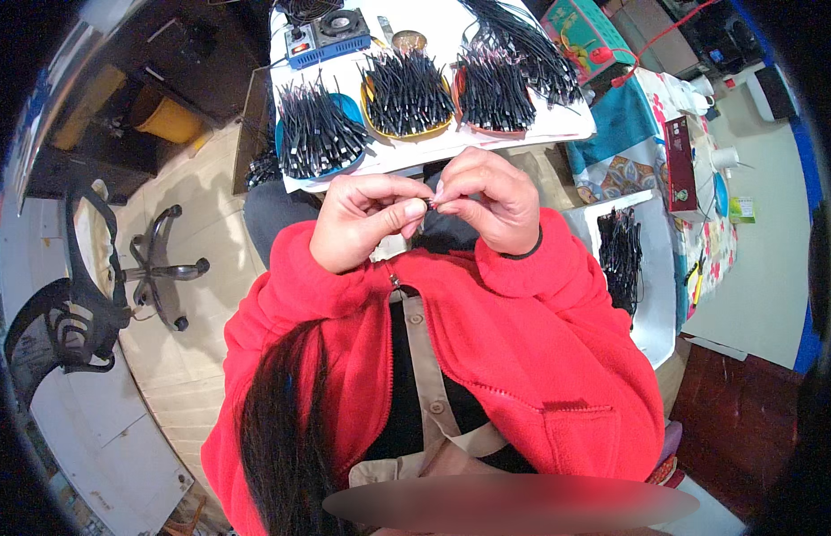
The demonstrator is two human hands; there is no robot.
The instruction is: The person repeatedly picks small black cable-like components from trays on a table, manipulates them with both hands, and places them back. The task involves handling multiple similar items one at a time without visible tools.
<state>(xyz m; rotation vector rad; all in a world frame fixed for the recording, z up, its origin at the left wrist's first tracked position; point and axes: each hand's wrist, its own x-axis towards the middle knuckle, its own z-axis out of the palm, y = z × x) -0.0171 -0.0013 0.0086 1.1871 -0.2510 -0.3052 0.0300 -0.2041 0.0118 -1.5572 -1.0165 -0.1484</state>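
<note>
My left hand point(363, 219) and my right hand point(487, 198) meet close to my chest, above my red fleece sleeves. Between the fingertips of both hands I pinch a small dark cable piece point(430, 206); most of it is hidden by my fingers. Just beyond my hands, on the white table point(415, 156), lie three piles of short black cables: one on a blue plate point(315, 129), one on a yellow plate point(406, 89), one on a reddish plate point(496, 89).
A blue device with a fan point(330, 37) stands at the table's far edge. More black cables sit on a white surface point(621, 250) to my right. An office chair point(85, 295) stands at left. A dark red box point(680, 165) lies on the patterned cloth at right.
</note>
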